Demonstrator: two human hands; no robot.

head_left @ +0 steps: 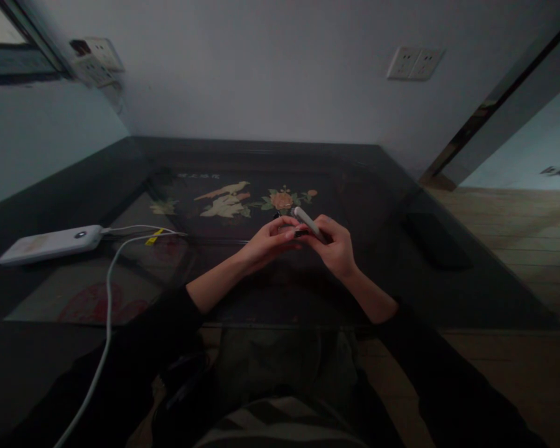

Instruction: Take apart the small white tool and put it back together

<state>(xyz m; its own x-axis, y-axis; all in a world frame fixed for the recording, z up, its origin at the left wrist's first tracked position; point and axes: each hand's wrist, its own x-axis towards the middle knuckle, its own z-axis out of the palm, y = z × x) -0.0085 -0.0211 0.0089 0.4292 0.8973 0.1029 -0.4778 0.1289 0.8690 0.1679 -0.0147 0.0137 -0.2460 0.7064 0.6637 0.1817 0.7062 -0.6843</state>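
Observation:
Both hands meet over the dark tabletop (378, 205). In my right hand (340, 246) is a white, pen-shaped stick (307, 220) with a rounded end, pointing up and to the left; its lower end is hidden in the fingers. The fingers of my left hand (271, 242) are closed around a small dark piece (300, 233), right beside the right fingertips. What that piece is cannot be made out in the dim light, and my right fingers seem to touch it too.
A white power bank (51, 244) lies at the left, its white cable (109, 298) with a yellow tag (154, 237) running off the near edge. A flat dark object (436, 241) rests at the right. Behind the table is a wall with sockets (415, 63).

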